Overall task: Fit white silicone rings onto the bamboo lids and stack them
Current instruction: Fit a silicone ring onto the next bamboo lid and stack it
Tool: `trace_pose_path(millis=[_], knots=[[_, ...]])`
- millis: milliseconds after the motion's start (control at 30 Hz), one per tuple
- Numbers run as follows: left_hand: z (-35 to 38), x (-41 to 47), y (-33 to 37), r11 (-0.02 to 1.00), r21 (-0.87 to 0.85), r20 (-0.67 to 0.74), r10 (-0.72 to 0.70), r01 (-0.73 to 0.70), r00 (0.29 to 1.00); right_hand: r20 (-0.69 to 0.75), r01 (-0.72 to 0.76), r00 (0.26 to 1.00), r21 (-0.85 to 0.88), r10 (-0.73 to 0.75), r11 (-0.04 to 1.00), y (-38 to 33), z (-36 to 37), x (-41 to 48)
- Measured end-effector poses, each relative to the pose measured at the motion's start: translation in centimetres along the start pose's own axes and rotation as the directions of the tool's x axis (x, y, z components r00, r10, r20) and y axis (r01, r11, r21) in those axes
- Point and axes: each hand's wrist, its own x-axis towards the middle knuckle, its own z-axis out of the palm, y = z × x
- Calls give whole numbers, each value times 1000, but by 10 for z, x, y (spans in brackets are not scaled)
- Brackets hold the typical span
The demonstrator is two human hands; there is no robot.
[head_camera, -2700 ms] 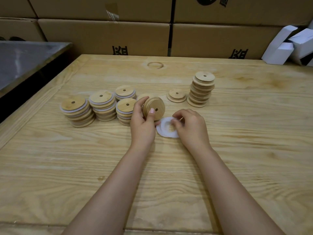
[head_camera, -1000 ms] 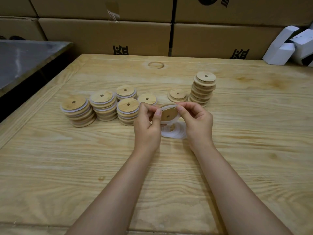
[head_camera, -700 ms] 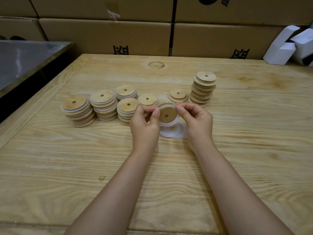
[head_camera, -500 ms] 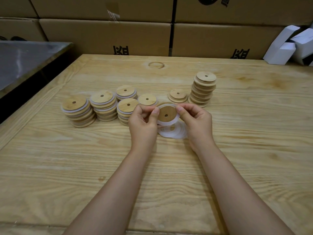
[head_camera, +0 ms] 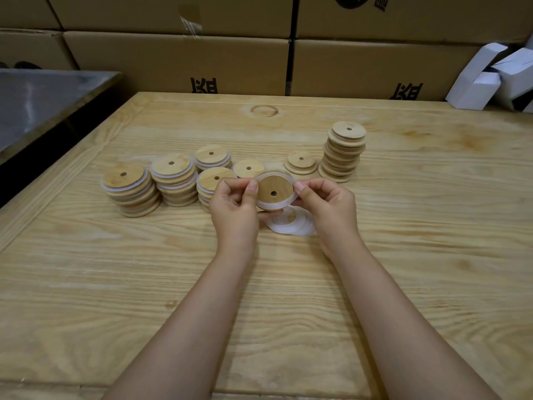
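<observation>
Both hands hold one round bamboo lid (head_camera: pixel 274 190) with a centre hole, tilted toward me above the table. A white silicone ring (head_camera: pixel 272 205) wraps its rim. My left hand (head_camera: pixel 234 210) pinches the lid's left edge and my right hand (head_camera: pixel 328 210) pinches its right edge. Loose white rings (head_camera: pixel 291 225) lie on the wood just under the lid. To the left stand several stacks of ringed lids (head_camera: pixel 131 189) (head_camera: pixel 174 180) (head_camera: pixel 212 157). At the right are a tall stack of bare lids (head_camera: pixel 343 153) and a short stack (head_camera: pixel 300 166).
The wooden table (head_camera: pixel 403 255) has a raised border at the left. Cardboard boxes (head_camera: pixel 178 62) form a wall behind it. White paper boxes (head_camera: pixel 487 79) lie at the back right. A grey metal surface (head_camera: pixel 37 99) stands to the far left.
My left hand held a lid alone while my right picked a ring off the table. Both hands then came together on the lid and worked the ring round its rim.
</observation>
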Motion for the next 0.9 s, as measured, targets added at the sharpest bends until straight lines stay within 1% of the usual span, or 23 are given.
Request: trace_pose_path(millis=[167, 333, 467, 600, 700, 800, 900], knots=[[0, 2, 0, 996, -69, -42, -52, 49, 998, 17, 13, 1000, -13, -13, 1000, -2, 0, 0], [1, 3, -1, 995, -85, -39, -59, 56, 998, 67, 48, 997, -42, -45, 998, -3, 0, 0], [1, 2, -2, 992, -105, -29, -68, 65, 997, 81, 65, 995, -21, -63, 998, -2, 1, -1], [1, 2, -2, 998, -61, 63, -22, 26, 998, 49, 80, 996, -49, -78, 996, -1, 1, -1], [5, 1, -4, 1000, 5, 188, 2, -3, 982, -25, 107, 994, -63, -109, 992, -1, 1, 0], [7, -2, -7, 993, 120, 303, -37, 0, 952, -104, 132, 985, -65, -138, 989, -2, -1, 3], [7, -3, -10, 982, 189, 330, -59, -4, 942, -112, 150, 981, -87, -159, 985, -2, -2, 3]])
